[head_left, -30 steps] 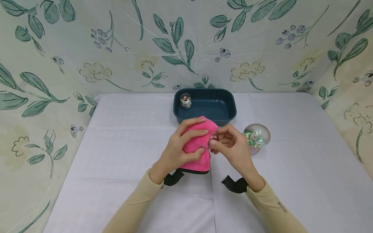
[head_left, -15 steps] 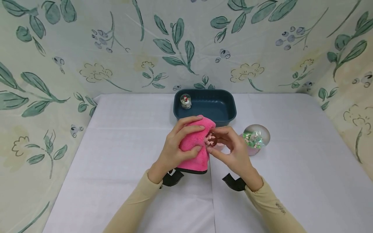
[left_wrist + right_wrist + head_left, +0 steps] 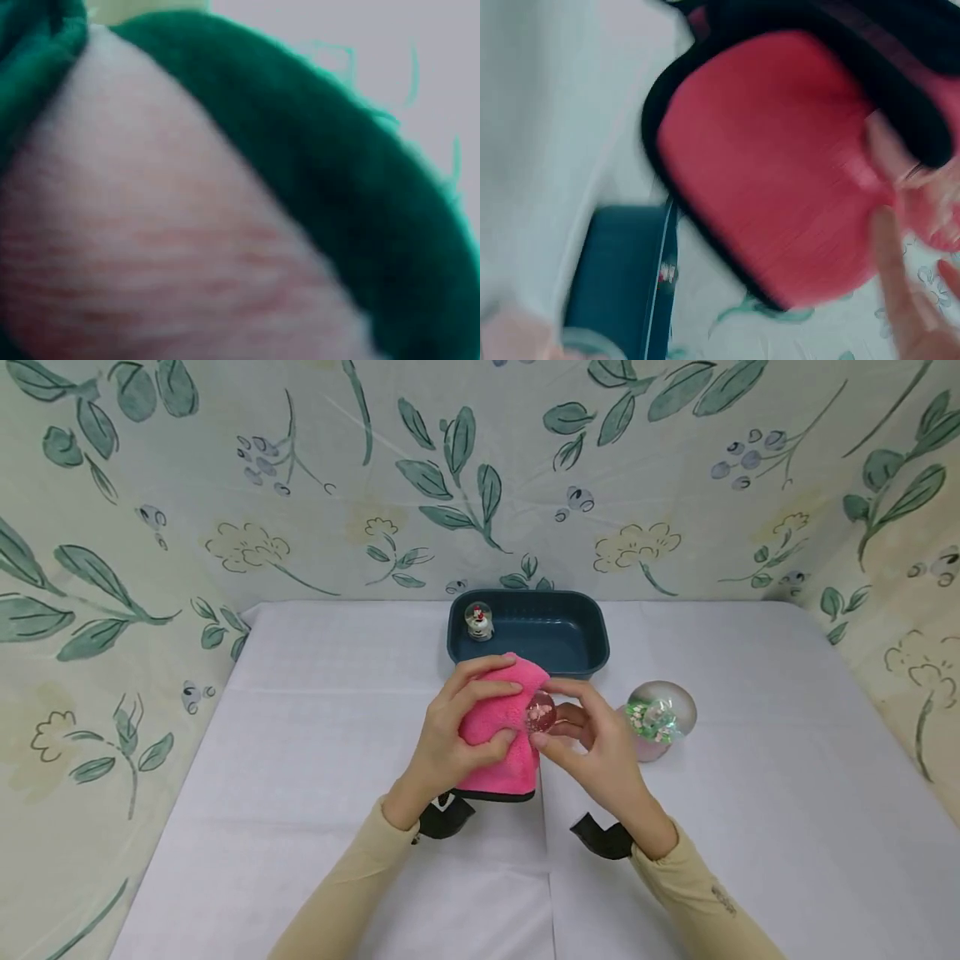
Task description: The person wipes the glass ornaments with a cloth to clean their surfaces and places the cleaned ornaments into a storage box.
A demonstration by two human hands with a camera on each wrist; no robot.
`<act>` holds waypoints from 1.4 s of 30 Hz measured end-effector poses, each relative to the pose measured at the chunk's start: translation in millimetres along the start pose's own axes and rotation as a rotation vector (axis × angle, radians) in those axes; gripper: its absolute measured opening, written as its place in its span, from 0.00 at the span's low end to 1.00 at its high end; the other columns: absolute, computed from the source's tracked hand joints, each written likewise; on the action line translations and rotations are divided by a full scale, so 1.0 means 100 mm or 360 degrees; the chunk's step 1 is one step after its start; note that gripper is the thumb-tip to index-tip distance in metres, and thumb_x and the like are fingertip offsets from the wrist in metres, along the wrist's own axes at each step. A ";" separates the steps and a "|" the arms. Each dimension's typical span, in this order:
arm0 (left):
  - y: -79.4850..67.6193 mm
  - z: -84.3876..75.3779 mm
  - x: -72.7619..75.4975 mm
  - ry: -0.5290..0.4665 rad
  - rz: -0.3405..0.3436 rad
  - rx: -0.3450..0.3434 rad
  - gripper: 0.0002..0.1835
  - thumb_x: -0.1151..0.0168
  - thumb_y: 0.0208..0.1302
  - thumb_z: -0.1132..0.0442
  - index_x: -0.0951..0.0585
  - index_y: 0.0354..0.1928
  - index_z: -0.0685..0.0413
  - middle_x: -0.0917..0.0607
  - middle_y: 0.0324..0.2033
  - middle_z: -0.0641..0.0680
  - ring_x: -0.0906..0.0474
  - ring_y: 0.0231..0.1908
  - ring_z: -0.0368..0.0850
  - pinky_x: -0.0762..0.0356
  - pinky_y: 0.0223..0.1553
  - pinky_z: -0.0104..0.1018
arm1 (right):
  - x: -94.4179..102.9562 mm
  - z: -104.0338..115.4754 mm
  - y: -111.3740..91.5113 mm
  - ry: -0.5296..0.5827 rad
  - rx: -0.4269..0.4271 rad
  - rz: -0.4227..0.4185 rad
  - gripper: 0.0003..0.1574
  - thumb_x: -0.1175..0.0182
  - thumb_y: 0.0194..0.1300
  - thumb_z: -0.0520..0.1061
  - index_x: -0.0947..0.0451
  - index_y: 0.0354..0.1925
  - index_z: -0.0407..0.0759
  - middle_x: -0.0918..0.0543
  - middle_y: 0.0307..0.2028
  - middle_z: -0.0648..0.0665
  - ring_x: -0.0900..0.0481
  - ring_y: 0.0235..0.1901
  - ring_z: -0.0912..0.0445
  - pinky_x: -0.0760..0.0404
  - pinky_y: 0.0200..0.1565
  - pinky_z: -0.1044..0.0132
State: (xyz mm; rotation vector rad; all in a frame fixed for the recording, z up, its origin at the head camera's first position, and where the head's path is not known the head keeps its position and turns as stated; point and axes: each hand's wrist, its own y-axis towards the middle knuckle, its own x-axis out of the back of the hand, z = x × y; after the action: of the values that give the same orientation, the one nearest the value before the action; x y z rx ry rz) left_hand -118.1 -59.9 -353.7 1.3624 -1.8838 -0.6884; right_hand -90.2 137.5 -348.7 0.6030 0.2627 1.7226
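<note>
My left hand grips a folded pink cleaning cloth with dark trim, its fingers spread over the front. The cloth presses against a small snow globe, a clear ball with pale bits inside. My right hand holds that globe between thumb and fingers, at the cloth's right edge. In the right wrist view the cloth fills the middle, with the globe and fingertips at the right. The left wrist view shows only blurred skin and a dark green band.
Behind the hands stands a dark blue plastic bin, with a small snowman snow globe in its left end. A larger snow globe with green glitter and a pink base sits right of my right hand. White cloth covers the table.
The small globe has turned in my right hand, and more of its ball shows beside the cloth. Both hands and the cloth have shifted slightly left.
</note>
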 end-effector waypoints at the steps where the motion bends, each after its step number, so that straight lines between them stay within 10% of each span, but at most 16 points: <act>1: 0.00 0.00 0.01 -0.0027 -0.0012 0.0026 0.22 0.35 0.50 0.68 0.24 0.50 0.58 0.29 0.59 0.60 0.33 0.60 0.55 0.21 0.47 0.43 | 0.01 -0.02 0.00 -0.0070 0.0121 0.0028 0.34 0.32 0.53 0.32 0.32 0.58 0.31 0.25 0.52 0.38 0.20 0.44 0.54 0.20 0.44 0.68; 7: 0.01 -0.04 0.06 -0.0141 0.0019 0.0103 0.23 0.36 0.51 0.65 0.25 0.52 0.58 0.29 0.59 0.59 0.33 0.59 0.55 0.20 0.45 0.44 | 0.08 -0.09 0.08 -0.0489 0.0844 0.0090 0.30 0.39 0.65 0.53 0.27 0.52 0.29 0.24 0.50 0.32 0.25 0.51 0.48 0.25 0.53 0.69; 11: 0.02 -0.07 0.02 -0.0086 0.0071 0.0009 0.23 0.36 0.51 0.65 0.26 0.52 0.59 0.29 0.58 0.61 0.33 0.59 0.56 0.21 0.46 0.43 | 0.13 -0.10 0.10 -0.0502 0.1001 0.0052 0.28 0.37 0.64 0.53 0.23 0.46 0.28 0.21 0.44 0.32 0.22 0.46 0.50 0.25 0.52 0.70; 16: 0.05 -0.09 -0.03 0.0019 0.0106 -0.0154 0.25 0.34 0.49 0.70 0.26 0.52 0.59 0.30 0.58 0.63 0.34 0.60 0.58 0.21 0.48 0.43 | 0.13 -0.12 0.08 -0.0315 0.0807 -0.0026 0.32 0.33 0.58 0.55 0.24 0.42 0.25 0.18 0.38 0.34 0.20 0.42 0.55 0.22 0.47 0.72; 23: 0.03 -0.06 -0.06 0.0150 0.0172 -0.0238 0.28 0.30 0.47 0.73 0.27 0.52 0.59 0.32 0.59 0.63 0.36 0.62 0.59 0.23 0.51 0.41 | 0.03 -0.01 0.01 0.0199 -0.0117 -0.0119 0.14 0.35 0.56 0.31 0.27 0.39 0.26 0.19 0.31 0.43 0.18 0.28 0.58 0.17 0.33 0.68; 26: 0.02 -0.04 -0.05 0.0124 0.0140 -0.0194 0.27 0.31 0.47 0.73 0.26 0.52 0.59 0.31 0.59 0.63 0.35 0.61 0.58 0.22 0.50 0.41 | 0.01 0.04 0.01 0.0224 -0.0292 -0.0105 0.12 0.39 0.57 0.27 0.28 0.40 0.27 0.20 0.31 0.43 0.18 0.26 0.57 0.17 0.31 0.66; 34: 0.02 -0.02 0.06 0.0037 -0.0012 -0.0020 0.24 0.35 0.50 0.67 0.25 0.52 0.58 0.29 0.59 0.61 0.33 0.60 0.56 0.20 0.46 0.44 | 0.02 0.00 0.00 -0.0027 0.0106 0.0111 0.36 0.32 0.52 0.29 0.35 0.59 0.30 0.25 0.54 0.37 0.20 0.43 0.53 0.20 0.45 0.67; 42: -0.01 -0.04 0.08 0.0071 0.0076 -0.0005 0.25 0.34 0.52 0.67 0.26 0.54 0.57 0.31 0.61 0.60 0.35 0.61 0.55 0.21 0.48 0.42 | -0.02 -0.09 0.02 -0.0236 0.0390 0.0006 0.36 0.37 0.61 0.58 0.27 0.52 0.29 0.22 0.42 0.38 0.20 0.32 0.55 0.19 0.38 0.72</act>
State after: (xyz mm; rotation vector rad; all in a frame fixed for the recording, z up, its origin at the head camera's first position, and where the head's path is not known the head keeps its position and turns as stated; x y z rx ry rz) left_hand -116.3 -67.4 -350.5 1.3157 -1.8730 -0.6318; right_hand -95.8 136.6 -355.6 0.9067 0.3706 1.6520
